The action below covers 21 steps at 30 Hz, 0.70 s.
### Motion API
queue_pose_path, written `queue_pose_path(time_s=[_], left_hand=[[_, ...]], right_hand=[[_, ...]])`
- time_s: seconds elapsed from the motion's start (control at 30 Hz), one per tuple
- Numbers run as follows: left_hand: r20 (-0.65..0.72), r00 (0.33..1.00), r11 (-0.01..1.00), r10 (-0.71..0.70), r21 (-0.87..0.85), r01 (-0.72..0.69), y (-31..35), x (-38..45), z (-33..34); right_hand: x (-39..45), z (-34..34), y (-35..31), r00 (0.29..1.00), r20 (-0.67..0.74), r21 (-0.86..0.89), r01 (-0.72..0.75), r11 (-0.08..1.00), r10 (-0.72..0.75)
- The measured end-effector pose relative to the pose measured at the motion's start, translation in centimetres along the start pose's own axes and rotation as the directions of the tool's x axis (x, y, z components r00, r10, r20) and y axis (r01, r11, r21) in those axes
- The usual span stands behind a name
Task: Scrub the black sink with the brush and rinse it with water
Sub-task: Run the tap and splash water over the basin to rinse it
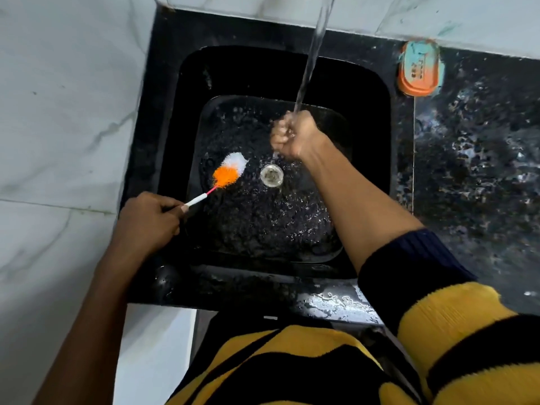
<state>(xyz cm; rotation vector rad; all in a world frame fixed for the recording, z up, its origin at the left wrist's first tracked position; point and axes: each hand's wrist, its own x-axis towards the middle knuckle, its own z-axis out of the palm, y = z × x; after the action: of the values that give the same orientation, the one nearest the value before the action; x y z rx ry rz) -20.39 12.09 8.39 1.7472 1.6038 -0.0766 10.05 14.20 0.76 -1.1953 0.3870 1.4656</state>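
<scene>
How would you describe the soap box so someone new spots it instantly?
Start at the black sink, then look past its far right corner onto the speckled black counter by the wall. The soap box is the rounded orange container with teal smears, the only brightly coloured thing on the counter.

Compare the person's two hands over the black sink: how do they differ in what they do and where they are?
The left hand grips the brush by its handle, whereas the right hand is curled into a fist and holds nothing visible. The left hand sits at the sink's left rim, out of the water stream; the right hand is over the basin's middle, directly under it. Both reach in from bare forearms.
</scene>
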Motion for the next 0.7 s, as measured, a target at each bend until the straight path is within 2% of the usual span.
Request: queue_pose_path(time_s=[0.13, 0.23, 0.27, 0.37, 0.47, 0.6, 0.7], left_hand=[[-0.049, 0.998, 0.999, -0.026, -0.021, 0.025, -0.1, -0.7, -0.7], [-0.085, 0.996, 0.999, -0.036, -0.041, 0.033, -0.1, -0.8, -1.3], [-0.095, 0.995, 0.998, -0.039, -0.043, 0.035, -0.1, -0.8, -1.5], [-0.120, 0.992, 0.999, -0.039, -0.033, 0.035, 0.0, -0.9, -2.0], [-0.118, 0.992, 0.998, -0.051, -0.033, 0.047, -0.1, -1.0, -2.1], [-0.095, 0.993, 0.997, -0.071, -0.046, 0.067, -0.6, -0.9, -1.7], [-0.077, 0.995, 0.997, -0.064, -0.038, 0.061, -0.7, -1.0, -1.5]], right_hand=[[0.4, 1.1, 0.3, 0.995, -0.089, 0.244, 0.070, 0.967, -0.050], [0.3, 1.8, 0.2, 0.993, -0.040, 0.319, 0.119, 0.940, -0.112], [0.3, 1.9, 0.3, 0.996, -0.004, 0.262, 0.089, 0.961, -0.091], [-0.1, 1.6, 0.5, 0.997, 0.079, -0.082, 0.000, 0.997, 0.007], [-0.1, 1.0, 0.3, 0.999, -0.007, -0.392, -0.048, 0.919, 0.049], [-0.2, 1.3, 0.1, 1.000, 0.015, -0.446, 0.013, 0.895, -0.007], [-0.2, 1.7, -0.4, 0.990, 0.032, -0.426, 0.138, 0.894, -0.137]])
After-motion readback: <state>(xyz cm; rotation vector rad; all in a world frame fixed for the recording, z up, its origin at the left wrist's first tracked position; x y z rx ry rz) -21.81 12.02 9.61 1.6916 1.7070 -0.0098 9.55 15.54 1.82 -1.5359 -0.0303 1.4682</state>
